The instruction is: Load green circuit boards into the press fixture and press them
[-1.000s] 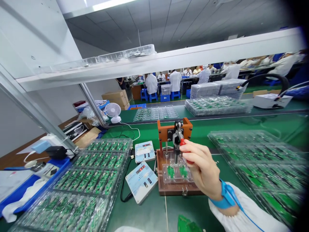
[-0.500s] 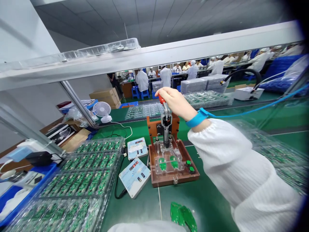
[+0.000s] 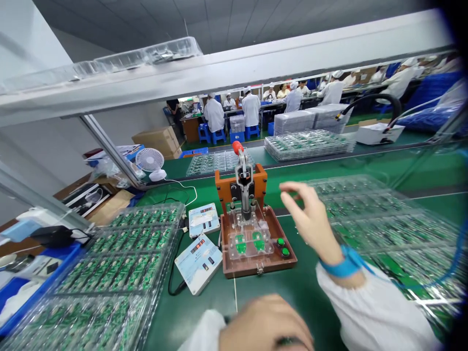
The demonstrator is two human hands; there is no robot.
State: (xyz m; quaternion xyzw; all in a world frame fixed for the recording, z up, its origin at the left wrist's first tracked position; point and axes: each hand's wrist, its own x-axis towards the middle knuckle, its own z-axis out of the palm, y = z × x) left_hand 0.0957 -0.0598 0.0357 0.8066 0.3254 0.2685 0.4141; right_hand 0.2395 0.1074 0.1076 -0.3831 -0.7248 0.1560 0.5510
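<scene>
My right hand [image 3: 310,219] hangs open and empty in the air just right of the brown test jig [image 3: 256,243], whose red-tipped lever [image 3: 238,148] stands upright, untouched. My left hand [image 3: 263,324] sits blurred at the near edge of the green worktop [image 3: 314,302]; I cannot tell its grip. The two meters [image 3: 199,261] left of the jig show red digits too small to read.

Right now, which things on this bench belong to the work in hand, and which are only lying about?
In use: right hand, open beside the test fixture; lever; two green boards.
Lying about: desk fan; two meters; board trays.
</scene>
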